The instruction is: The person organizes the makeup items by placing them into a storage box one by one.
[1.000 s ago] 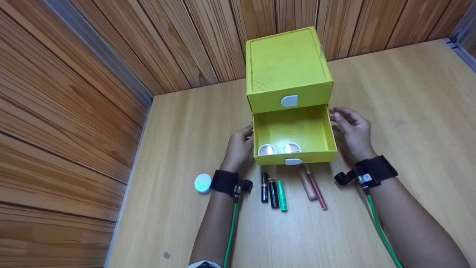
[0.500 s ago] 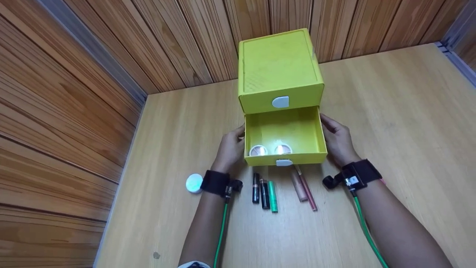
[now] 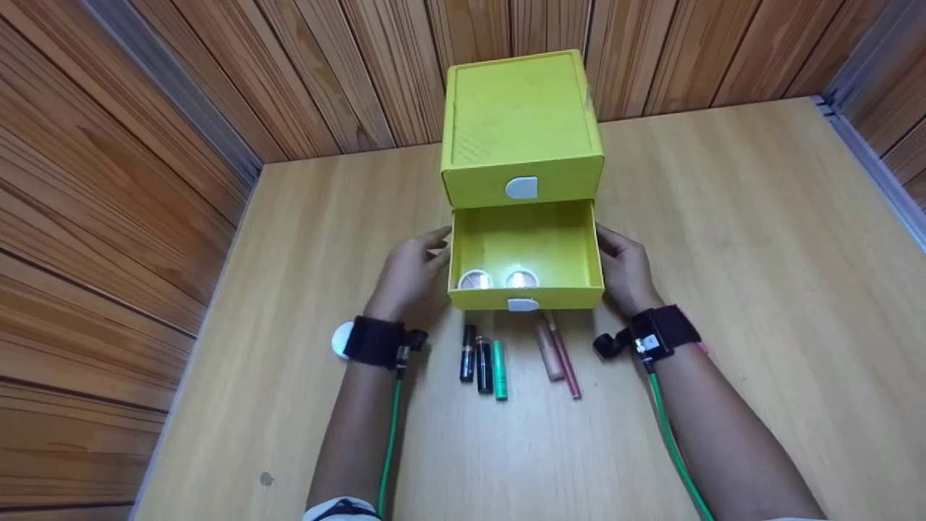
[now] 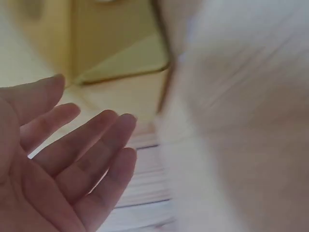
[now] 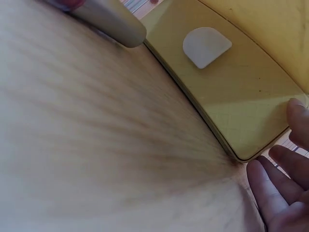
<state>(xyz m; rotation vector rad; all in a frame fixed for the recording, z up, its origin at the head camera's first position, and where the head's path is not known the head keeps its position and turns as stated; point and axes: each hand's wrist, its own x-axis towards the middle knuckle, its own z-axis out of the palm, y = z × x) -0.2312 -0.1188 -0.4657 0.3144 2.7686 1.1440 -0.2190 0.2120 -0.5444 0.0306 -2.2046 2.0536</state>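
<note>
A yellow-green two-drawer box [image 3: 522, 116] stands on the table in the head view, its lower drawer [image 3: 564, 298] pulled out and its upper one closed. Inside the lower drawer, near the front, lie two round white-rimmed discs, one at left [image 3: 474, 281] and one at right [image 3: 522, 280]. My left hand [image 3: 405, 275] is beside the drawer's left side, fingers loosely extended; the left wrist view shows a gap between fingertips and box. On the other side my right hand [image 3: 628, 273] has its fingertips right at the drawer's side, close to the lower front corner in the right wrist view.
In front of the drawer lie two black tubes [image 3: 467, 354] [image 3: 484, 367], a green tube [image 3: 499, 370], a thick pinkish tube [image 3: 549, 353] and a slim red one [image 3: 567, 363]. A round white item [image 3: 341, 339] sits partly behind my left wristband. Wood-panelled walls [image 3: 405, 72] border the table.
My right hand has come in against the drawer's right side. My left hand has eased slightly away from its left side. The camera view has shifted; the drawer stays pulled out.
</note>
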